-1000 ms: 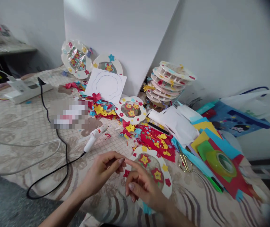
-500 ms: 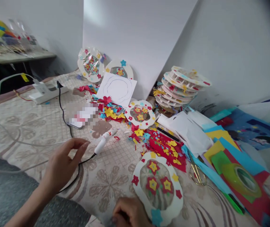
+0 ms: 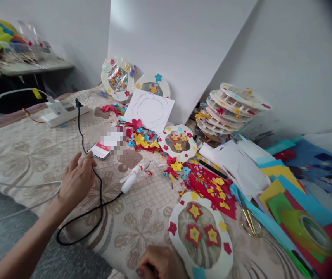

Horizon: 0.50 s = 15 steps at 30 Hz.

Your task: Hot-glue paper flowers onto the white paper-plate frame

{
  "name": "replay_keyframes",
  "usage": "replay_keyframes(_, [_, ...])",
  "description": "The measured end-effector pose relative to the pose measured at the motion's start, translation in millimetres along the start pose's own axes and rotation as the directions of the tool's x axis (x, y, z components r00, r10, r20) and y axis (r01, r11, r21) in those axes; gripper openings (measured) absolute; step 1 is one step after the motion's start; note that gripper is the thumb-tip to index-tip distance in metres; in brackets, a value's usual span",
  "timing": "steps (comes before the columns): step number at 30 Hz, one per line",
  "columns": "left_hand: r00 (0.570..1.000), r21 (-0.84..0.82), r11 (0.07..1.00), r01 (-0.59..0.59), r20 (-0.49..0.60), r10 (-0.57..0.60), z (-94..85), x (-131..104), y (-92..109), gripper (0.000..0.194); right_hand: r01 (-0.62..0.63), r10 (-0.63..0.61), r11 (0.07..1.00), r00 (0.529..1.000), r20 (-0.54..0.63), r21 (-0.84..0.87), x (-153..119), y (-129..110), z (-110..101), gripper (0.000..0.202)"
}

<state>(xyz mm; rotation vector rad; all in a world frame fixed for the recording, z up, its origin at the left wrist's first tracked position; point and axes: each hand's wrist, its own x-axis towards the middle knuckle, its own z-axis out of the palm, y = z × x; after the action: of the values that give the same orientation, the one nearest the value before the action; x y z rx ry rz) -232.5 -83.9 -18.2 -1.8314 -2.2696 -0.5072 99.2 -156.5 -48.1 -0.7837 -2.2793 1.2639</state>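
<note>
So there's a patterned tablecloth (image 3: 148,205) over the table, with a big white board (image 3: 168,38) behind. Left hand (image 3: 78,180) is open, palm down, fingers a bit bent, with a fingertip right at the near corner of the phone (image 3: 99,152), can't tell if it's really touching. Part of the phone is pixelated. Just right of that hand is a white glue gun (image 3: 131,182), its black cord (image 3: 101,201) looping past the wrist, and the power strip (image 3: 67,116) sits beyond the fingers. Right hand (image 3: 163,263) is curled and partly cut off, can't tell if it's gripping anything. The near flower-trimmed frame (image 3: 179,244) lies flat just to its right, gold scissors (image 3: 251,223) further right, and a stack of frames (image 3: 230,112) well beyond it
</note>
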Motion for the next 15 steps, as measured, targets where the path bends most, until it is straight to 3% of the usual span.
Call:
replay_keyframes(5, [0.997,0.022,1.000,0.021,0.076,-0.023,1.0,0,3,0.046,-0.009,0.009,1.000,0.999,-0.031,-0.014,4,-5,-4,0.033])
replay_keyframes(15, [0.998,0.010,1.000,0.002,0.058,-0.003,7.2,7,-3,0.041,-0.095,0.097,0.995,0.995,0.037,-0.031,-6,8,1,0.020])
